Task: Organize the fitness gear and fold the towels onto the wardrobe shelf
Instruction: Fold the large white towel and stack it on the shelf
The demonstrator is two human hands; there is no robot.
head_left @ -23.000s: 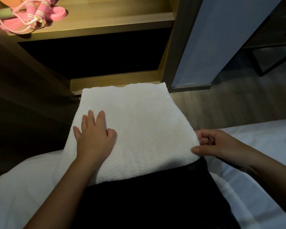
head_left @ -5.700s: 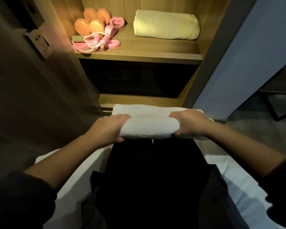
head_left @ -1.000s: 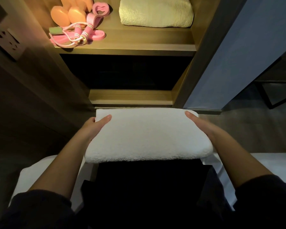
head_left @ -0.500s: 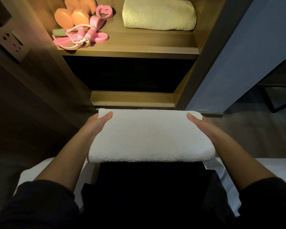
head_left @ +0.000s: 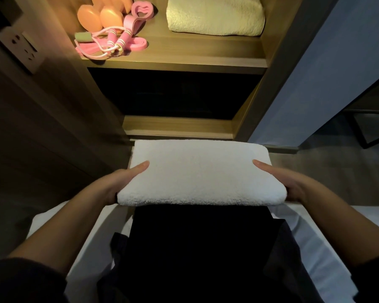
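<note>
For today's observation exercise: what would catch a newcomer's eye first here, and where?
First, the folded white towel at the centre, held at its ends by the left hand and right hand. Next, the lit shelf above, with pink and orange fitness gear on its left and a yellowish towel on its right.

Folded white towel (head_left: 201, 171) held level over the lap, above dark trousers. Left hand (head_left: 123, 180) and right hand (head_left: 287, 182) grip its two short ends, thumbs on top and fingers hidden beneath. On the lit wardrobe shelf (head_left: 184, 60) beyond: orange dumbbells (head_left: 101, 17) and pink skipping rope (head_left: 109, 43) at left, folded cream towel (head_left: 214, 16) at right. Wall socket (head_left: 24, 49) at far left.
</note>
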